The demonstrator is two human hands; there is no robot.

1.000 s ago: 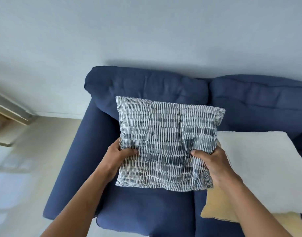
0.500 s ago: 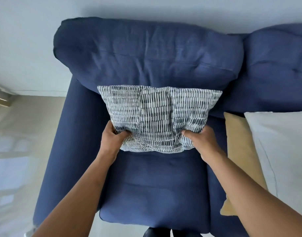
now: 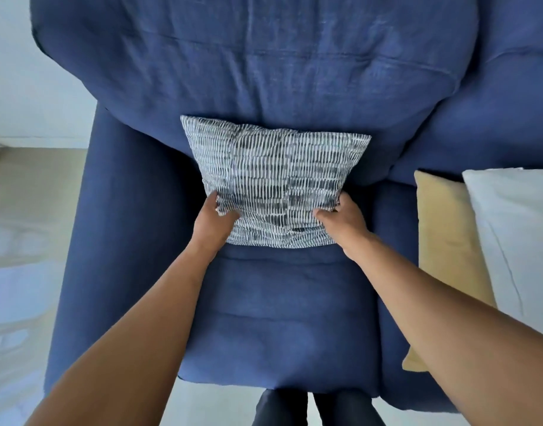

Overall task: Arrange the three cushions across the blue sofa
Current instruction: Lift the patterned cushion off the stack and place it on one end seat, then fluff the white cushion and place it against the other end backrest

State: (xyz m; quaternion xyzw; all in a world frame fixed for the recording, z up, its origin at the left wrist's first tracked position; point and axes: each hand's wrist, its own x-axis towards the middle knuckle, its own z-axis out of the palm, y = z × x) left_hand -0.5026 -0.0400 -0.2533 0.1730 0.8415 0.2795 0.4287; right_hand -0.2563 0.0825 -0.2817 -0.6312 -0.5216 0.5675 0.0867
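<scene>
Both hands grip the striped cushion (image 3: 274,179) at its lower corners, left hand (image 3: 210,224) and right hand (image 3: 345,221) each clamped on fabric. It leans against the sofa (image 3: 264,72) backrest at frame center. At right lie a yellow cushion (image 3: 445,241) and a white cushion (image 3: 516,229).

Head camera, looking steeply down
It faced the blue sofa (image 3: 279,318) from close above, forearms reaching forward.
</scene>
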